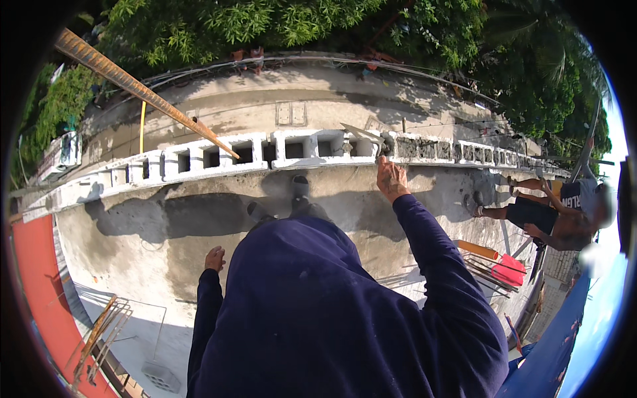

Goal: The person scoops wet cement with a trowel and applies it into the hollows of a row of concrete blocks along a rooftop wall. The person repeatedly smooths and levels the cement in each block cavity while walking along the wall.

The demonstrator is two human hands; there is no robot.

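Note:
My right hand [392,179] is closed around the handle of a trowel at the near edge of a hollow block wall [325,162]. The trowel's pointed blade [362,132] lies over the top of the wall and points left. Grey mortar [386,146] sits in the block cell beside the blade, and more mortar [424,147] fills the cells to the right. Left of the trowel, several block cavities [249,151] are hollow and dark. My left hand [215,259] hangs low beside my body, its fingers loosely apart and nothing visible in it.
A rusty steel bar [146,93] slants over the wall's left part. At the right, another person [564,209] stands near the wall. An orange pipe [478,249], thin rods and a red object [509,270] lie behind on the right. Bent rods [99,338] lie lower left.

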